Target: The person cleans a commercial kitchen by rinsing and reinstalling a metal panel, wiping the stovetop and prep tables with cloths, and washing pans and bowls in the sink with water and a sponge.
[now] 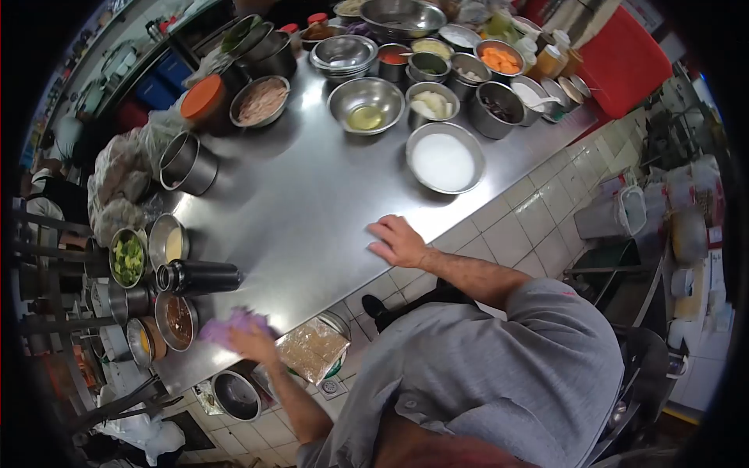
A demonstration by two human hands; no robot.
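My left hand [253, 343] presses on a crumpled purple cloth [232, 327] at the lower left of the steel table [273, 203]; its fingers are partly lost in the cloth and blur. Close by lie a black bottle [201, 277] on its side and a metal bowl of brown sauce [176, 321]. My right hand [399, 242] rests near the table's right edge, fingers apart, holding nothing. Beyond it stands a metal bowl of white granular or liquid contents [443, 158].
Along the back are a bowl with yellowish liquid [365, 105], a bowl of raw meat [261, 101] and several ingredient pots. Two nested metal pots [189, 165], a bowl of green vegetables [127, 257] and plastic bags [125, 171] line the left. A red chair [624, 62] stands at upper right.
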